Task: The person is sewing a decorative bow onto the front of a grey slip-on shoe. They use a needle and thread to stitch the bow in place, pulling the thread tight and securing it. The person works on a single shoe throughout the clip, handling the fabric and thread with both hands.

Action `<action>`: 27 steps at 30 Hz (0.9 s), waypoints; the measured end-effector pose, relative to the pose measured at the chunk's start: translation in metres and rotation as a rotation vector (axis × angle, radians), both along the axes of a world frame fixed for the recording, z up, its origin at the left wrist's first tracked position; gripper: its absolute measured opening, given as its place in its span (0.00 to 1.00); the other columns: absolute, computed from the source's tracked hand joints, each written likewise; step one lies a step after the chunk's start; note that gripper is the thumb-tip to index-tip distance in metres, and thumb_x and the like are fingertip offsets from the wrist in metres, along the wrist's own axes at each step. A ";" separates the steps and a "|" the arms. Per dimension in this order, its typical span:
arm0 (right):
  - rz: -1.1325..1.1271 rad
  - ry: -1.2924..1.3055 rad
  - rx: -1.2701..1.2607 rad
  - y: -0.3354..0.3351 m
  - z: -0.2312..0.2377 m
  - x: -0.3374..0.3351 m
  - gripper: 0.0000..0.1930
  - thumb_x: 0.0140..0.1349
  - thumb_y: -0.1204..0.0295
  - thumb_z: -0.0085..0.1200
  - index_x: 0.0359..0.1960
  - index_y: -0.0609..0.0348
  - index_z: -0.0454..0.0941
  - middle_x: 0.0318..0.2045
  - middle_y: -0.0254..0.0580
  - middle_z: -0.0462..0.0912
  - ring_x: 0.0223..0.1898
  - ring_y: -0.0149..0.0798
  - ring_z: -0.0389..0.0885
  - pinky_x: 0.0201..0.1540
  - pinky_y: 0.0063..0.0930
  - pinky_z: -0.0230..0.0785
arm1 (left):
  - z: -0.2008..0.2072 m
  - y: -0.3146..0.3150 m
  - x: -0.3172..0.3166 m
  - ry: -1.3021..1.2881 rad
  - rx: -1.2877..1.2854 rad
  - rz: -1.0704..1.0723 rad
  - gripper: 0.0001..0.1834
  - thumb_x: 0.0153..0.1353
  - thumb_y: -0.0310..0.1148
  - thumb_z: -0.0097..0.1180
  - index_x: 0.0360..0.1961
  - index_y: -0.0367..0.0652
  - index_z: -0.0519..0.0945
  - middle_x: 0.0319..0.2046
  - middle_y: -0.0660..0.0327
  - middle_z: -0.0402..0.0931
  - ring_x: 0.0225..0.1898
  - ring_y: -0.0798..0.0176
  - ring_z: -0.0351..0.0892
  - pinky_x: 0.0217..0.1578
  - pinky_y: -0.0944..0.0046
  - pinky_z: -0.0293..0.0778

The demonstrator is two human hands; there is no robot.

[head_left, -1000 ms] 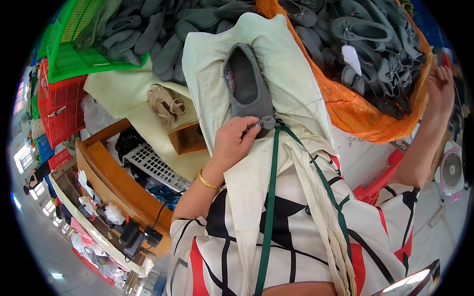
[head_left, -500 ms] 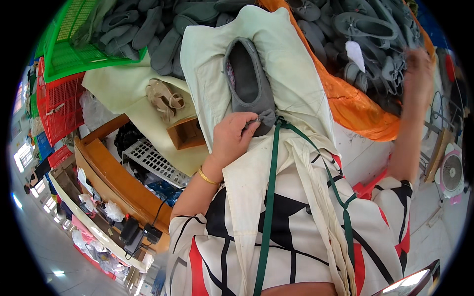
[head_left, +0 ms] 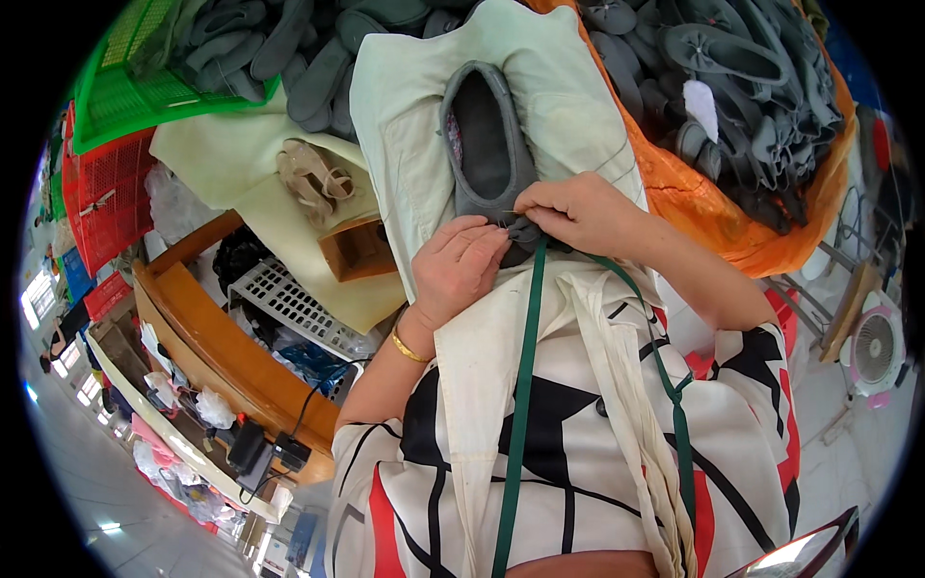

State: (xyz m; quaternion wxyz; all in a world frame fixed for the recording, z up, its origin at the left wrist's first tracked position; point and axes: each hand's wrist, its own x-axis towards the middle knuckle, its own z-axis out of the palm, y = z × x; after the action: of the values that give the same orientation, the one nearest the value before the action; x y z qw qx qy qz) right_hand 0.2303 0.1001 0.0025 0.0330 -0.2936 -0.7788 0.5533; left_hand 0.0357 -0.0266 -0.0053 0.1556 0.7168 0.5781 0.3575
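Observation:
A grey slip-on shoe [head_left: 485,144] lies on my lap over the pale apron cloth [head_left: 568,120], its toe toward me. At the toe sits a small grey gathered bow [head_left: 523,232]. My left hand [head_left: 457,270] is closed, its fingertips pinching the bow and toe from the left. From the right, my right hand [head_left: 590,216] pinches a thin needle [head_left: 511,211] just above the bow. Where its tip enters is too small to make out. Thumb and fingertips of both hands almost meet over the toe.
An orange sack [head_left: 694,217] of grey shoes stands at the right, with a green crate [head_left: 106,106] and more shoes at the far left. Left of my lap are beige sandals [head_left: 313,183], a small wooden box [head_left: 358,250] and a white perforated basket [head_left: 299,306]. A fan [head_left: 875,344] stands far right.
My right hand has come down from beside the orange sack to the shoe's toe. My left hand stays at the bow, its fingers now lying flatter along the toe.

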 end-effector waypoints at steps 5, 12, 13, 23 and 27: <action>0.015 -0.003 0.013 0.002 0.001 -0.002 0.09 0.64 0.72 0.53 0.44 0.58 0.81 0.33 0.46 0.86 0.32 0.47 0.85 0.38 0.32 0.76 | -0.001 0.000 -0.001 -0.002 0.022 -0.007 0.16 0.44 0.20 0.73 0.36 0.41 0.82 0.32 0.60 0.84 0.38 0.56 0.85 0.39 0.62 0.82; 0.028 -0.009 0.038 0.002 0.001 -0.005 0.10 0.64 0.72 0.53 0.44 0.59 0.81 0.33 0.46 0.86 0.32 0.48 0.85 0.37 0.33 0.76 | -0.002 0.000 -0.002 -0.005 0.027 -0.013 0.17 0.44 0.20 0.73 0.37 0.41 0.82 0.33 0.60 0.84 0.37 0.56 0.85 0.39 0.62 0.82; 0.031 -0.009 0.042 0.002 0.001 -0.005 0.09 0.64 0.72 0.54 0.43 0.59 0.81 0.33 0.46 0.86 0.32 0.48 0.85 0.37 0.33 0.76 | -0.002 0.000 -0.002 -0.004 0.028 -0.015 0.17 0.44 0.20 0.73 0.37 0.41 0.82 0.33 0.60 0.84 0.37 0.56 0.85 0.39 0.62 0.82; 0.056 -0.039 0.053 0.003 -0.001 -0.015 0.09 0.63 0.69 0.53 0.40 0.56 0.83 0.31 0.46 0.86 0.34 0.52 0.84 0.39 0.42 0.75 | -0.004 0.001 -0.001 -0.004 0.060 -0.013 0.16 0.45 0.21 0.72 0.37 0.40 0.82 0.32 0.59 0.84 0.36 0.55 0.86 0.38 0.63 0.83; 0.021 -0.001 -0.010 0.002 -0.012 -0.014 0.08 0.64 0.68 0.54 0.40 0.55 0.83 0.31 0.45 0.86 0.34 0.51 0.84 0.38 0.40 0.75 | -0.006 -0.001 -0.002 0.012 0.077 -0.007 0.15 0.46 0.22 0.72 0.36 0.41 0.81 0.30 0.60 0.83 0.34 0.58 0.86 0.36 0.64 0.83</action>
State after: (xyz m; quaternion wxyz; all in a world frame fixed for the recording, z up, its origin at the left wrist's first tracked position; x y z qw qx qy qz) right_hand 0.2168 0.1019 -0.0090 0.0255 -0.2859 -0.7791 0.5573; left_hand 0.0339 -0.0271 -0.0111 0.1256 0.7264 0.5622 0.3749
